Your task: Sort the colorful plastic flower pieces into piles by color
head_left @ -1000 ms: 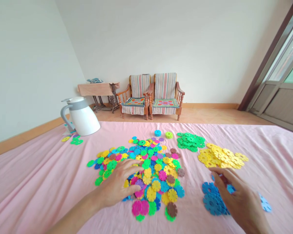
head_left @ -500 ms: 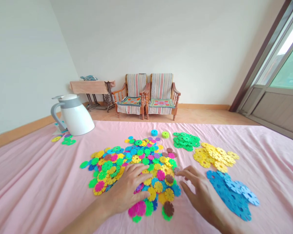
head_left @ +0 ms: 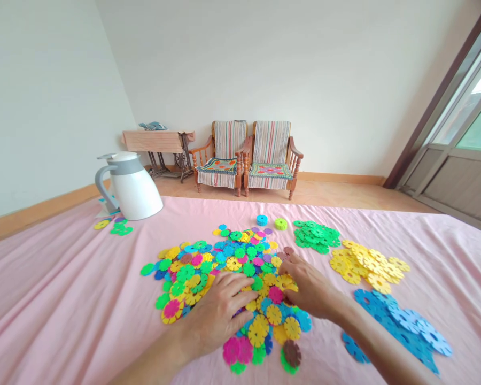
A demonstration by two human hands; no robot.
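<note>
A mixed pile of flower-shaped plastic discs in many colours (head_left: 233, 263) lies on the pink cloth in front of me. My left hand (head_left: 226, 307) rests over the pile's near left part, palm down, fingers stretched and a little apart. Over the pile's right edge, my right hand (head_left: 308, 286) reaches down with thumb and fingers apart, fingertips among yellow discs (head_left: 284, 282). Its fingertips are partly hidden, and I see nothing held. Sorted by colour to the right are green discs (head_left: 316, 236), yellow discs (head_left: 369, 264) and blue discs (head_left: 401, 326).
A white and grey jug (head_left: 134, 187) stands at the back left, with a few discs (head_left: 121, 227) before it. Small blue (head_left: 262, 220) and lime (head_left: 280, 223) disc stacks sit behind the pile. Two wooden armchairs (head_left: 270, 155) stand beyond the pink cloth (head_left: 80, 283).
My right hand has moved from beside the pile onto its right part. My left hand stays over the pile. The whole view has shifted slightly, so things appear further right.
</note>
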